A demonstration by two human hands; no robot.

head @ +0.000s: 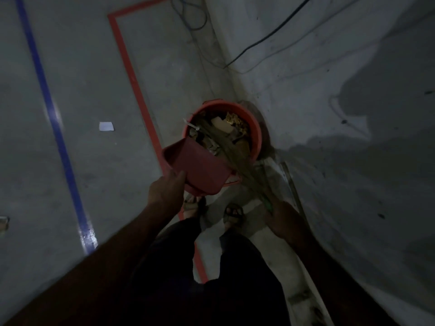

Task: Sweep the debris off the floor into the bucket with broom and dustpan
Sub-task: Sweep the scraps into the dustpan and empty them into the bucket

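An orange bucket (255, 128) stands on the floor by the wall, filled with paper scraps and other debris (226, 124). My left hand (166, 189) grips the rear of a red dustpan (200, 165), which is tilted with its front lip over the bucket's near rim. My right hand (281, 218) holds a grass broom (233, 156) by its green handle. The broom's bristles reach across the dustpan's mouth into the bucket.
A white scrap of paper (106, 126) lies on the grey floor left of the red tape line (131, 76). A blue tape line (50, 104) runs farther left. Cables (191, 17) trail along the wall base. My sandalled feet (233, 214) stand just behind the bucket.
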